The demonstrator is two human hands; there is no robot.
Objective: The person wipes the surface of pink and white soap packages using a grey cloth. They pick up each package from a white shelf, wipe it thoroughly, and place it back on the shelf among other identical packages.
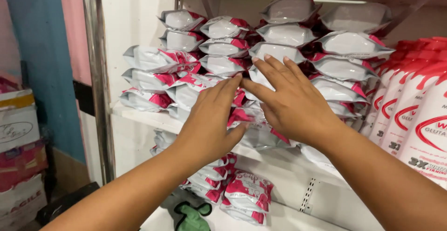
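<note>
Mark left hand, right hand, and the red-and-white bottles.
left hand (212, 119), head view, back of the hand
right hand (291, 103), head view, back of the hand
red-and-white bottles (426, 119), head view, front of the nearest bottle

Upper shelf: stacks of flat pillow-shaped white-and-pink soft packs (279, 51) fill left to centre, several columns high, with the left hand (209, 119) and right hand (293, 105) laid flat, fingers spread, on the near middle packs (260, 135). Right of those, a row of tall white bottles with red labels and red drip-pattern tops (419, 114) runs near to far, and on the lower shelf more of the same pink-white packs (247, 196) lie in a loose pile. Far left, stacked cardboard cartons (18, 133) in white, yellow and red, printed labels facing out.
</note>
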